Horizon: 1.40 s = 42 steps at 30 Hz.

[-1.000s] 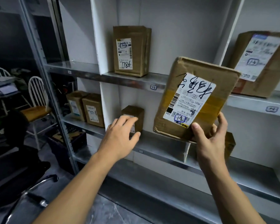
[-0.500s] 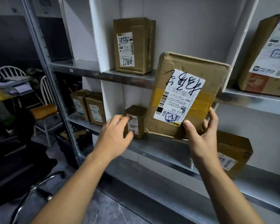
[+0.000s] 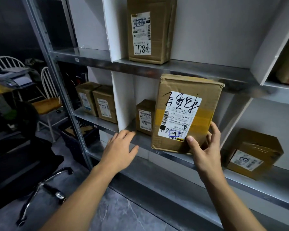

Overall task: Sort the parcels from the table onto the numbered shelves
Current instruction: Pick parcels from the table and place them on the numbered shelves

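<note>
The right hand (image 3: pixel 205 152) gripped the flat brown cardboard parcel with a white handwritten label (image 3: pixel 187 112) at its lower right corner, thumb on the front face and fingers curled behind. The parcel stood upright at the front of the grey metal middle shelf (image 3: pixel 143 141), just right of a small brown carton (image 3: pixel 144 117) that stood beside the white divider panel (image 3: pixel 123 100). Whether its bottom edge touched the shelf could not be told. The left hand (image 3: pixel 120 150) hovered palm down near the shelf's front edge, fingers loose and holding nothing
</note>
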Each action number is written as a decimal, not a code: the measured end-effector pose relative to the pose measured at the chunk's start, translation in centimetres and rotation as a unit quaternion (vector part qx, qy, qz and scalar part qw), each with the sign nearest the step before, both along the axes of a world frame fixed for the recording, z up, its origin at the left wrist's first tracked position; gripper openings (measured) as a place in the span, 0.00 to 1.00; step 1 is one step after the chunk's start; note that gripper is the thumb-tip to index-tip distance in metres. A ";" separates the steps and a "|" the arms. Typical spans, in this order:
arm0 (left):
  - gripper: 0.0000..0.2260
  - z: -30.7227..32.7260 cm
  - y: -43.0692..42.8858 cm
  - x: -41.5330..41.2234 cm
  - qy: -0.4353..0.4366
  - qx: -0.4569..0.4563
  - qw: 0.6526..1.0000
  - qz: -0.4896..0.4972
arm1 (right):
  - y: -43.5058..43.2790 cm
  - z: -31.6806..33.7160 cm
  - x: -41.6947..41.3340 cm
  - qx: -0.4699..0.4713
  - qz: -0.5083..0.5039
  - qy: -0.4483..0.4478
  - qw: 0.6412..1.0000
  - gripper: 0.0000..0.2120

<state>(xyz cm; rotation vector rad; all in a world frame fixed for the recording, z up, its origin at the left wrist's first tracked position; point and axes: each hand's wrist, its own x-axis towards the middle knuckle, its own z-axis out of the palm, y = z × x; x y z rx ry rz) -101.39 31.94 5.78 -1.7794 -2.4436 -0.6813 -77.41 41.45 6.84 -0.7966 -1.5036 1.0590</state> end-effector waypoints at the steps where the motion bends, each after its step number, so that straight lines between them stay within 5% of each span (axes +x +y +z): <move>1: 0.23 -0.2 0.0 -0.6 -0.001 -0.006 1.000 -0.005 | -0.2 -0.3 -0.7 -0.003 -0.003 -0.002 1.000 0.33; 22: 0.23 -0.8 -7.8 -23.2 0.024 -0.042 0.997 -0.066 | -8.2 -1.0 -23.7 -0.033 -0.040 0.059 0.997 0.30; 42: 0.24 0.3 -6.4 -25.9 -0.003 -0.006 0.995 -0.100 | -7.6 -0.3 -26.6 -0.066 -0.053 0.041 0.996 0.31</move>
